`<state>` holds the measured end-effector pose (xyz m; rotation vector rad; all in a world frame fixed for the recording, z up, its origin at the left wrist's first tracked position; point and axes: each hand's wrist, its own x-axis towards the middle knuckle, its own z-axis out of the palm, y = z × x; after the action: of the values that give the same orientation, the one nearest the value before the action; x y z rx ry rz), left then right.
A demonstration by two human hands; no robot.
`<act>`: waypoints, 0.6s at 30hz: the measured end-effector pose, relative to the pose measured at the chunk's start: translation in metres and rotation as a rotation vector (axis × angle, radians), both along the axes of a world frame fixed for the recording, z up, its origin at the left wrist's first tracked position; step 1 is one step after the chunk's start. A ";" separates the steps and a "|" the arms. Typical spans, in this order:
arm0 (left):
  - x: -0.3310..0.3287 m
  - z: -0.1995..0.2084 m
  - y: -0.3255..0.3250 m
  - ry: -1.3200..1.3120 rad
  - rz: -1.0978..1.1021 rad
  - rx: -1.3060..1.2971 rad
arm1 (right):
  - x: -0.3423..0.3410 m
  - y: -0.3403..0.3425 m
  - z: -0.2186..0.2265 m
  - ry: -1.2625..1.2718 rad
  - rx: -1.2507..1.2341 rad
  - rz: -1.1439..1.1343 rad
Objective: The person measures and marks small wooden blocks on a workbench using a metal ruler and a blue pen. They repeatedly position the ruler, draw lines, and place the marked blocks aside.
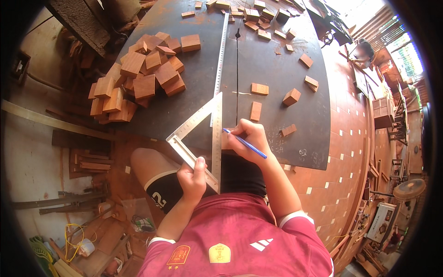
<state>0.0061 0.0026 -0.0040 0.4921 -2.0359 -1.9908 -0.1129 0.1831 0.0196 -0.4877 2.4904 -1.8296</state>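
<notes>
My left hand (194, 177) grips the corner of a metal triangular set square (203, 134) lying at the near edge of a dark worktable (277, 78). My right hand (249, 138) holds a blue pen (244, 143), its tip touching a small wooden block (227, 141) right beside the square's vertical edge. The block is mostly hidden under my right hand.
A heap of reddish wooden blocks (138, 78) sits at the table's left. A long steel ruler (220, 60) runs up the middle. Loose blocks (259, 88) lie scattered right and at the far end (258, 16). Tiled floor and workshop machines are on the right.
</notes>
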 end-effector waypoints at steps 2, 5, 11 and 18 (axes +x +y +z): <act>-0.002 -0.001 -0.001 -0.002 -0.007 0.002 | -0.001 0.000 0.002 -0.003 0.002 0.003; -0.006 -0.004 -0.002 0.005 -0.014 -0.009 | -0.006 0.000 -0.001 0.010 0.003 0.006; -0.008 0.000 -0.003 -0.003 -0.028 -0.019 | -0.007 0.000 0.000 -0.015 0.019 0.006; -0.008 0.005 -0.006 -0.035 -0.057 -0.037 | -0.007 0.002 0.003 -0.101 0.062 0.031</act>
<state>-0.0017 -0.0030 0.0006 0.4692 -2.1263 -1.9857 -0.1200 0.1846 0.0229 -0.4178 2.4508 -1.7145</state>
